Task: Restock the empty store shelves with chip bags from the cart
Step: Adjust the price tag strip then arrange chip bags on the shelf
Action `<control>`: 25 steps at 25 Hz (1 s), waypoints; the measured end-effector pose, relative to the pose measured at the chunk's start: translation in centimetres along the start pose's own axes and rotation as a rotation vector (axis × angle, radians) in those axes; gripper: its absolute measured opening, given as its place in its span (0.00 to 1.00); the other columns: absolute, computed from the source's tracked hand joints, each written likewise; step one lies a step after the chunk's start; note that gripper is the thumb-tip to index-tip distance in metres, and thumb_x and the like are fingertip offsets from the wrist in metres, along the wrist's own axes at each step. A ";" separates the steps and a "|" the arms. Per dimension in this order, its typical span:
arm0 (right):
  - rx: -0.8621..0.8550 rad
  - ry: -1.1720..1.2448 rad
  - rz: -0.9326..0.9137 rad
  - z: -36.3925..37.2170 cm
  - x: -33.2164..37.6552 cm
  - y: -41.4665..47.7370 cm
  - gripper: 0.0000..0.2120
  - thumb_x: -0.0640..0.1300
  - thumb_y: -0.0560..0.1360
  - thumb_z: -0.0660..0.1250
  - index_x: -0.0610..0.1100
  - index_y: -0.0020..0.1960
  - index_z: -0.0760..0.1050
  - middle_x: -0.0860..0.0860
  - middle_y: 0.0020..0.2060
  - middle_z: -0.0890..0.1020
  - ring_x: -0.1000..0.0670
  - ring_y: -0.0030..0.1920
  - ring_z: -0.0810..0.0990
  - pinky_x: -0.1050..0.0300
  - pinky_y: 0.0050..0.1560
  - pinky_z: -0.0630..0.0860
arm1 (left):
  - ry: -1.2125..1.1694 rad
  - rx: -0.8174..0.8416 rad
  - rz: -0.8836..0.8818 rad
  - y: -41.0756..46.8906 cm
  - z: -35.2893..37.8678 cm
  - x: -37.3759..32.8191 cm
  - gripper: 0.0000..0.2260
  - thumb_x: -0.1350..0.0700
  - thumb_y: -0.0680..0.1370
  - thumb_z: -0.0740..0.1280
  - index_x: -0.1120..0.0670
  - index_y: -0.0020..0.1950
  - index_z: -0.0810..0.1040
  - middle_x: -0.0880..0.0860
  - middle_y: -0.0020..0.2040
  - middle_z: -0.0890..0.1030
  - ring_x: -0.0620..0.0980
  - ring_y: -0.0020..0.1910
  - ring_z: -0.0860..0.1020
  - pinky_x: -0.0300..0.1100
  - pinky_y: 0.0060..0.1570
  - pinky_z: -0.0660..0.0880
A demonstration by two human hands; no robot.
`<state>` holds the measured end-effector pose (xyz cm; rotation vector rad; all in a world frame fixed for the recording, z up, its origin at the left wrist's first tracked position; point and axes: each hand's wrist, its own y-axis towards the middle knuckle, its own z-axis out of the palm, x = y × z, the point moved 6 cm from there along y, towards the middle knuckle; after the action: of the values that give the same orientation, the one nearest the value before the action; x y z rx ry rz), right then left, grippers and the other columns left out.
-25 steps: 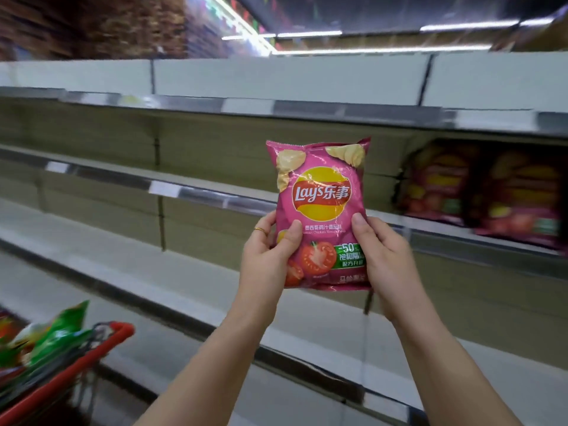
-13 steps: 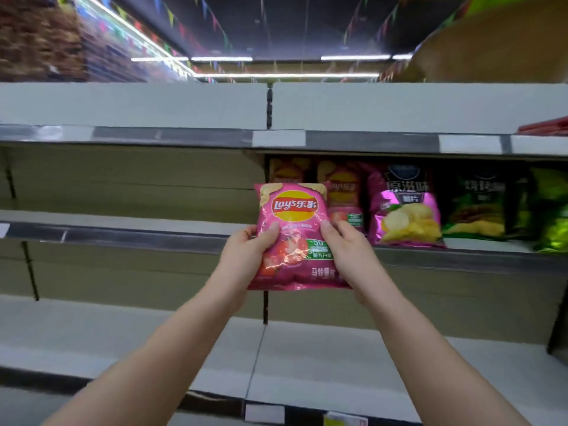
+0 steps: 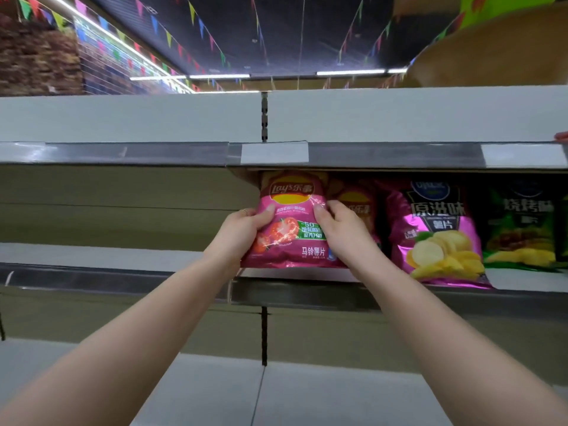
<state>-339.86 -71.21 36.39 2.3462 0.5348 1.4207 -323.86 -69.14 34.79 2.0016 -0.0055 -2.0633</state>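
A pink Lay's chip bag point(image 3: 292, 216) with a tomato picture stands upright at the left end of the stocked middle shelf point(image 3: 123, 256). My left hand point(image 3: 242, 232) grips its left side with the thumb on the front. My right hand point(image 3: 341, 232) grips its right side the same way. The bag's bottom edge sits at the shelf's front lip. Its top reaches just under the shelf above. A similar pink bag point(image 3: 356, 204) stands right behind my right hand, partly hidden. The cart is out of view.
To the right stand a larger magenta chip bag point(image 3: 436, 232) and a green and black one point(image 3: 522, 229). The middle shelf to the left of my hands is bare. The top shelf point(image 3: 399, 118) and the bottom shelf point(image 3: 307, 395) show bare boards.
My view turned right and the cart left the frame. Both hands carried the pink bag forward and up onto the middle shelf, beside the bags standing there.
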 end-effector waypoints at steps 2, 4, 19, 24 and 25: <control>0.057 0.027 0.083 1.3 -1.2 1.6 0.20 0.51 0.81 0.53 0.44 0.69 0.62 0.46 0.56 0.76 0.45 0.53 0.79 0.45 0.54 0.78 | 0.021 0.000 -0.004 1.9 -0.5 0.9 0.14 0.53 0.77 0.67 0.57 0.59 0.72 0.54 0.44 0.83 0.49 0.33 0.83 0.39 0.28 0.79; 0.098 0.016 0.169 2.3 -2.8 2.8 0.21 0.50 0.81 0.53 0.44 0.72 0.59 0.44 0.60 0.74 0.45 0.56 0.77 0.47 0.57 0.76 | 0.023 0.000 -0.022 3.5 -0.6 2.2 0.18 0.56 0.76 0.68 0.57 0.63 0.66 0.55 0.47 0.81 0.51 0.38 0.82 0.42 0.33 0.80; 0.039 -0.598 0.091 3.2 -2.8 2.3 0.23 0.42 0.80 0.57 0.41 0.73 0.54 0.41 0.57 0.75 0.42 0.54 0.77 0.50 0.51 0.76 | 0.213 -0.044 -0.036 6.3 -0.2 3.9 0.22 0.60 0.79 0.64 0.57 0.71 0.62 0.59 0.60 0.76 0.57 0.55 0.78 0.54 0.59 0.75; -0.150 -0.352 -0.250 2.1 0.3 -1.8 0.18 0.44 0.78 0.59 0.43 0.67 0.66 0.46 0.56 0.78 0.44 0.56 0.77 0.45 0.57 0.74 | 0.224 -0.238 0.248 0.0 -0.5 2.3 0.23 0.60 0.77 0.67 0.53 0.69 0.64 0.51 0.64 0.70 0.45 0.53 0.73 0.36 0.49 0.72; -0.206 -0.254 -0.314 1.9 0.9 -2.8 0.16 0.42 0.78 0.60 0.43 0.65 0.68 0.47 0.55 0.78 0.45 0.55 0.77 0.45 0.56 0.74 | 0.214 -0.292 0.329 -1.6 -0.9 1.8 0.19 0.61 0.76 0.67 0.51 0.64 0.67 0.51 0.64 0.69 0.45 0.56 0.72 0.36 0.51 0.71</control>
<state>-338.13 -68.57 34.89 2.1245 0.6197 0.9728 -323.31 -67.83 32.66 1.8833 0.0069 -1.5474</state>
